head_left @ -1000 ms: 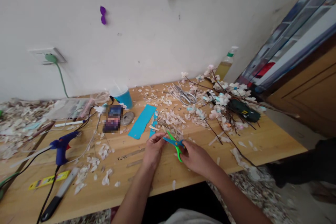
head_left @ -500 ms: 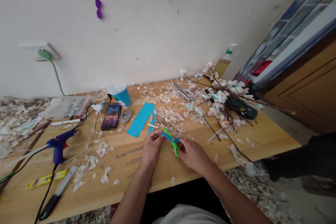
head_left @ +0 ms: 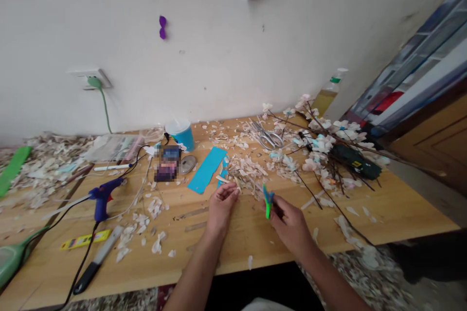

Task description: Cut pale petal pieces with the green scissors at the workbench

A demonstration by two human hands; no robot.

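Note:
My left hand (head_left: 222, 204) is closed in a pinch on a small pale piece (head_left: 238, 185) near the table's middle. My right hand (head_left: 290, 218) is closed on small green and blue scissors (head_left: 269, 200), to the right of my left hand and apart from it. A blue strip (head_left: 207, 170) lies flat just beyond my left hand, with a smaller blue scrap (head_left: 223, 173) beside it. Pale shavings (head_left: 246, 167) are heaped beyond both hands.
Metal scissors (head_left: 269, 138) and flowered branches (head_left: 321, 141) lie at the right, before a bottle (head_left: 326, 95). At the left are a blue glue gun (head_left: 104, 199), a black-handled blade (head_left: 98, 260), a yellow packet (head_left: 85, 239) and a blue cup (head_left: 182, 136).
The green and blue scissors have moved right, away from my left hand, and now point upward. The view has turned left, showing a green strip and a green handled object.

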